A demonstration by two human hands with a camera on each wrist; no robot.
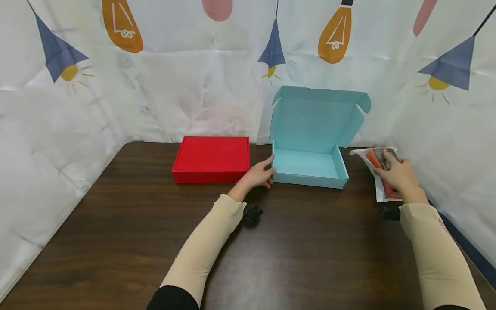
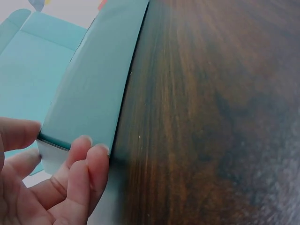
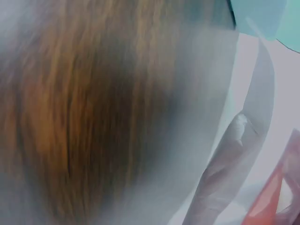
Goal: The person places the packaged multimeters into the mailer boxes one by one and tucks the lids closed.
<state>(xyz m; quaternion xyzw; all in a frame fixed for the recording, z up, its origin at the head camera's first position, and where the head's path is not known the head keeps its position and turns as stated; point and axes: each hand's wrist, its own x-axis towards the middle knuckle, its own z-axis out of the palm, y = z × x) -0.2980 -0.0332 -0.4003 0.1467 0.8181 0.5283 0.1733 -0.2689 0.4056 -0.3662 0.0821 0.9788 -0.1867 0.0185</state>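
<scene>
Your left hand (image 1: pixel 258 175) has its thumb and fingers pinching the near-left corner of the open blue box (image 1: pixel 306 180). Your right hand (image 1: pixel 399 174) lies over the clear packet (image 1: pixel 374 159) of orange stuff, thumb and index spread apart; can't tell if it's actually gripping. That packet's on the worktop (image 1: pixel 310 245), just right of the box. Closed red box (image 1: pixel 213 159) sits left of your left hand. Imo, slick-looking plastic could slide if you only catch loose film, and tugging that corner could skew the box or flop the lid.
</scene>
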